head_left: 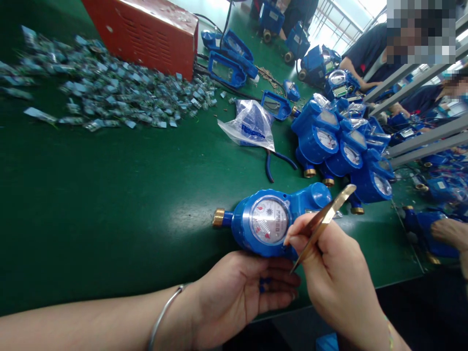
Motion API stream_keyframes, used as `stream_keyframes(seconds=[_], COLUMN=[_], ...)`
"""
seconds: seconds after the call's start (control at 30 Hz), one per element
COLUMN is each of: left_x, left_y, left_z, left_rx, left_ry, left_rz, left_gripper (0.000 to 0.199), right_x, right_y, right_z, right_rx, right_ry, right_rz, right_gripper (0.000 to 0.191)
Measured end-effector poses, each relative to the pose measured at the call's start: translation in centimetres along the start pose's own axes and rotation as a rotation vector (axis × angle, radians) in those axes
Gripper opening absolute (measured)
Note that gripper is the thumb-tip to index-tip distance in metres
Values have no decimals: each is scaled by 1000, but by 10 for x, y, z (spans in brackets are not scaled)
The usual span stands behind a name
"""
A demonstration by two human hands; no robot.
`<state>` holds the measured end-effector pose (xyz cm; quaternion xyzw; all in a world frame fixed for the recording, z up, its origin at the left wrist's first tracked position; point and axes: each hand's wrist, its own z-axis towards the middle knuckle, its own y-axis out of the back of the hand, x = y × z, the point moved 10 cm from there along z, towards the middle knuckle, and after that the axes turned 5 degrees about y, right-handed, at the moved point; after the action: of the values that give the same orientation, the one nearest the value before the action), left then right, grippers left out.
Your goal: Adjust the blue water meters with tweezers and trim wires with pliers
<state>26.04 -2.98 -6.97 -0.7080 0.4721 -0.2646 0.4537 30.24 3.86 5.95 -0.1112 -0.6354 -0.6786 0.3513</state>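
Observation:
A blue water meter (pixel 272 222) with a round white dial and a brass threaded end lies near the front edge of the green table (pixel 109 204). My left hand (pixel 244 292) lies palm up under its near side, cupping a small blue piece between the fingers. My right hand (pixel 336 278) pinches brass tweezers (pixel 323 219), their tip pointing down toward my left palm, their back end slanting up over the meter's right part.
A heap of finished blue meters (pixel 343 146) lies to the right, with a clear plastic bag (pixel 252 124) and blue-handled pliers (pixel 274 163) behind. A red metal box (pixel 146 31) and a scatter of small parts (pixel 106 92) lie far left. People sit at the right.

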Motion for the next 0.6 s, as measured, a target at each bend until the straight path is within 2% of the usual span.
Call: stream_keyframes(seconds=[0.6], left_x=[1], left_y=[0], left_z=[0], left_rx=[10], left_ry=[32], left_rz=[-37], left_gripper=[19], right_x=[-2], right_y=[1], right_z=[0], right_rx=[6], right_ry=[-12], right_rz=[25], right_gripper=[17])
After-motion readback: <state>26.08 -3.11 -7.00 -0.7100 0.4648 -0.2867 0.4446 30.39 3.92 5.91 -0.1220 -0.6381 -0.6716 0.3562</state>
